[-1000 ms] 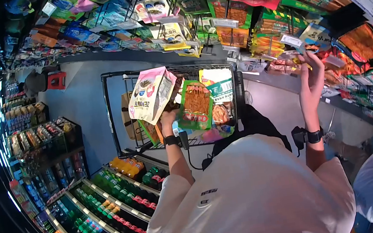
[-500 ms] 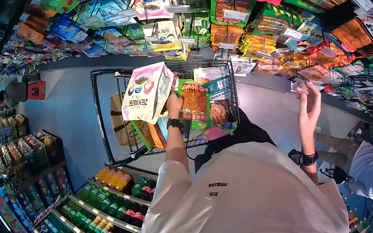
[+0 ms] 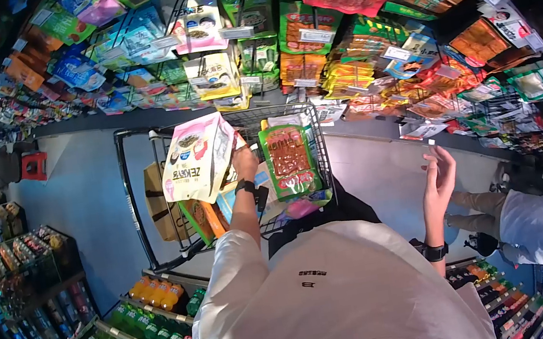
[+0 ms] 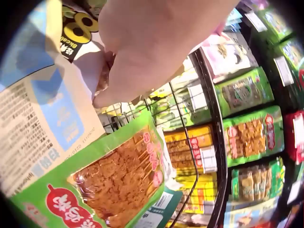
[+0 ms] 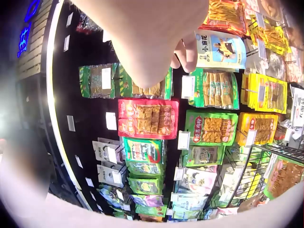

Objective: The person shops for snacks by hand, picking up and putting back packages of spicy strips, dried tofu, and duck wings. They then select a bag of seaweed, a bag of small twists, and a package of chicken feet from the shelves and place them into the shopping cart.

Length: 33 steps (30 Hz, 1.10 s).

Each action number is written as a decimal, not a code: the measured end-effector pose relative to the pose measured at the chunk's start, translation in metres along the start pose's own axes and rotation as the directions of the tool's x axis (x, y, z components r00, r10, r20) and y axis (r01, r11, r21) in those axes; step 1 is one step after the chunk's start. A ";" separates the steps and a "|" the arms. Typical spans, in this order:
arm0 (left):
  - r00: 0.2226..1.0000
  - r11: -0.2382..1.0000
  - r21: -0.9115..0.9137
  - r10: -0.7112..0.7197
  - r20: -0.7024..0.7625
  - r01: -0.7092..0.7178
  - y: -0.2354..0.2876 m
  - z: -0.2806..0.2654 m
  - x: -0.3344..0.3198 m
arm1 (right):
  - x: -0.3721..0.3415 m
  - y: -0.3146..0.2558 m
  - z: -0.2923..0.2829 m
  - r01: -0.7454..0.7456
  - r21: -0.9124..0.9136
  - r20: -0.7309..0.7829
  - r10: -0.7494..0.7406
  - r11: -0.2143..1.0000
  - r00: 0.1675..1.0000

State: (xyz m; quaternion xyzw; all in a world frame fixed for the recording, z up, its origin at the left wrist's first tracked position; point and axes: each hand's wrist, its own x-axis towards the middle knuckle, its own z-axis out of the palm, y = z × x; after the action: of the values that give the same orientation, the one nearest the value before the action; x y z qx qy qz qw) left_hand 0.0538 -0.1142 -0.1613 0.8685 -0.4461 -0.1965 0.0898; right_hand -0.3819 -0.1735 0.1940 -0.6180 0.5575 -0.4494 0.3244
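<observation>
My left hand (image 3: 244, 163) grips the right side of a pink-and-cream snack pouch (image 3: 194, 156) over the shopping cart (image 3: 126, 191). In the left wrist view the thumb of that hand (image 4: 147, 47) presses against pale packaging, and the fingers behind it are hidden. Just right of the hand, a green-edged pouch of brown snack pieces (image 3: 290, 160) stands in the cart; it also shows in the left wrist view, below the hand. My right hand (image 3: 439, 172) is raised to the right of the cart, its fingers loosely bent and nothing in them.
Hanging snack packets (image 3: 310, 27) with price tags line the shelf beyond the cart. A brown paper bag (image 3: 161, 203) lies at the cart's left end. Bottled drinks (image 3: 148, 328) fill racks at the lower left. A person in a white top (image 3: 534, 214) is at the right.
The head view has shifted, and the cart now sits lower and further left. The pouch stays in my left hand. My right hand appears lower and farther from the shelf packets.
</observation>
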 end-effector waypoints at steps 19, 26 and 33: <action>0.883 0.866 -0.194 0.426 -0.197 -0.461 0.114 -0.210 -0.074 | 0.010 -0.024 0.067 0.086 0.010 0.255 -0.086 0.996 0.963; 0.784 0.659 -0.425 0.519 -0.340 -0.621 0.124 -0.268 -0.116 | -0.005 0.028 0.100 -0.346 0.051 0.619 0.242 0.937 0.747; 0.689 0.451 -0.547 0.617 -0.381 -0.705 0.150 -0.280 -0.159 | -0.032 0.033 0.101 -0.779 0.085 0.743 0.481 0.621 0.464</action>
State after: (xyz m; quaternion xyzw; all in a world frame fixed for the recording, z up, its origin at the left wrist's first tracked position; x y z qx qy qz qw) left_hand -0.0226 -0.0792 0.1839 0.5452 -0.6422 -0.2334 0.4856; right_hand -0.3015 -0.1580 0.1194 -0.3891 0.4879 -0.1506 0.7667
